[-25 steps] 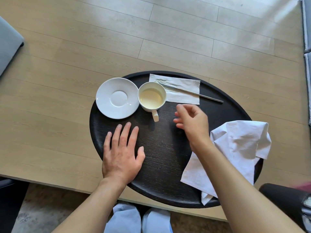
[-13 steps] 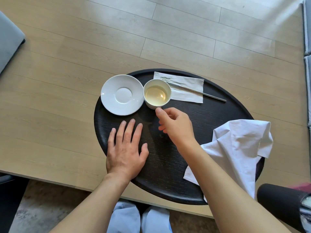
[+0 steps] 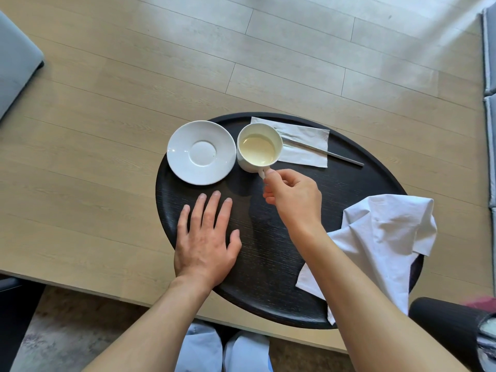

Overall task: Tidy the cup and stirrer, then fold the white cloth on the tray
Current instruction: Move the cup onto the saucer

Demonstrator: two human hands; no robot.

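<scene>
A white cup (image 3: 258, 147) holding pale liquid is on the round black tray (image 3: 268, 277), beside an empty white saucer (image 3: 201, 152). My right hand (image 3: 294, 196) pinches the cup's handle; the cup looks slightly lifted and tilted. A thin metal stirrer (image 3: 326, 152) lies across a white paper napkin (image 3: 303, 146) behind the cup. My left hand (image 3: 206, 237) rests flat on the tray's left part, fingers apart, holding nothing. A crumpled white cloth (image 3: 381, 245) lies on the tray's right side and hangs over its rim.
The tray sits on a light wooden table (image 3: 107, 130), near the table's front edge. A grey cushion (image 3: 13, 68) is at the far left, grey upholstery (image 3: 489, 49) at the right edge. A dark object (image 3: 451, 331) sits at the lower right.
My right hand moved from the tray's middle to the cup and took hold of its handle. The cup has shifted slightly. The left hand stayed flat on the tray.
</scene>
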